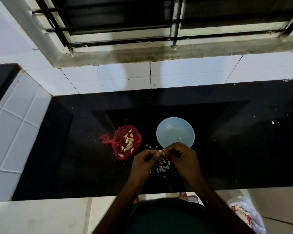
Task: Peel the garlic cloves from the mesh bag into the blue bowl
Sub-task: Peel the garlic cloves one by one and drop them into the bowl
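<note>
Peeling comes now. We pinch one garlic clove (159, 151) between our left hand (145, 160) and right hand (184, 157), each grip curled tight on it, at 6 o'clock of the blue bowl (169, 132). The mesh bag (120, 132) lies at 9 o'clock of the bowl. Next we must pull off the skin and drop the clove in.

Dim indoor shot, no daylight thru the window (125, 16). Light comes from behind/above: soft curved shadows fall on the white wall tiles (91, 76), the brightest area. Black counter (243, 157) swallows detail, faint sheen only. Left hand (145, 160) & right hand (184, 157) underexposed, a bit soft. Heavy wide-angle bend at edges.
</note>
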Demonstrator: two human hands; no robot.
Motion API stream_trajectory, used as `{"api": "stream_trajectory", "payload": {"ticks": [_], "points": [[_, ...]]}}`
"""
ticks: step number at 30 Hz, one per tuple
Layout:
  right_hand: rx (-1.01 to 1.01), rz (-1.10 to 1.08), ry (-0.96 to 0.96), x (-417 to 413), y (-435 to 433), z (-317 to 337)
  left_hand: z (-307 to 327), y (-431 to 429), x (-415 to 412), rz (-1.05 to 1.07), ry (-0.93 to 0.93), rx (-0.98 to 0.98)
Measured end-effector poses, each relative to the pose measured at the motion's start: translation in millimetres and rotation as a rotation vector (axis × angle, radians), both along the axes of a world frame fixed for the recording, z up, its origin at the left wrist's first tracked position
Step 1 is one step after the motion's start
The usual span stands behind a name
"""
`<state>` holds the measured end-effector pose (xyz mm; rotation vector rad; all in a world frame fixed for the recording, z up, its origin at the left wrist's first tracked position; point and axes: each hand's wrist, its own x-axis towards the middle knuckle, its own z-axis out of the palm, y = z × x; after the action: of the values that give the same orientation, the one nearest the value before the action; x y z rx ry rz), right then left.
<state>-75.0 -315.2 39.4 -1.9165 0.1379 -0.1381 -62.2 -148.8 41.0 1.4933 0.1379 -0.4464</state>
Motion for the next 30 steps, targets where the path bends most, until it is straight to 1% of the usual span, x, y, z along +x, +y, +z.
{"api": "stream_trajectory", "payload": {"ticks": [2, 5, 7, 9, 12, 13, 16, 19, 22, 23, 27, 30], "points": [[-0.06, 0.03, -0.051, -1, -1, 4, 0, 0, 0, 0.004, 0.007, -0.011], [-0.211, 0.151, -0.143, 1, -5, 10, -1, -1, 1, 0.002, -0.011, -0.004], [-0.275, 0.221, -0.156, 2, -5, 9, -4, -1, 1, 0.001, -0.016, 0.007], [-0.286, 0.251, -0.107, 2, -7, 4, -6, 0, 1, 0.009, -0.017, 0.033], [-0.273, 0.278, 0.079, 0, -12, -7, -10, 5, 4, 0.041, -0.032, 0.119], [-0.295, 0.284, 0.13, -2, -13, -11, -12, 6, 6, 0.057, -0.023, 0.148], [-0.396, 0.248, 0.195, -4, -11, -19, -15, 9, 8, 0.087, 0.009, 0.205], [-0.41, 0.16, 0.192, -3, -9, -19, -19, 11, 6, 0.08, 0.008, 0.228], [-0.544, 0.107, 0.161, -2, -10, -16, -23, 11, 6, 0.062, 0.016, 0.235], [-0.56, 0.102, 0.143, -1, -10, -16, -23, 10, 7, 0.06, 0.012, 0.235], [-0.522, 0.15, 0.126, 1, -8, -21, -23, 10, 7, 0.066, 0.001, 0.236], [-0.484, 0.195, 0.164, 0, -10, -26, -25, 12, 8, 0.051, -0.009, 0.269]]}}
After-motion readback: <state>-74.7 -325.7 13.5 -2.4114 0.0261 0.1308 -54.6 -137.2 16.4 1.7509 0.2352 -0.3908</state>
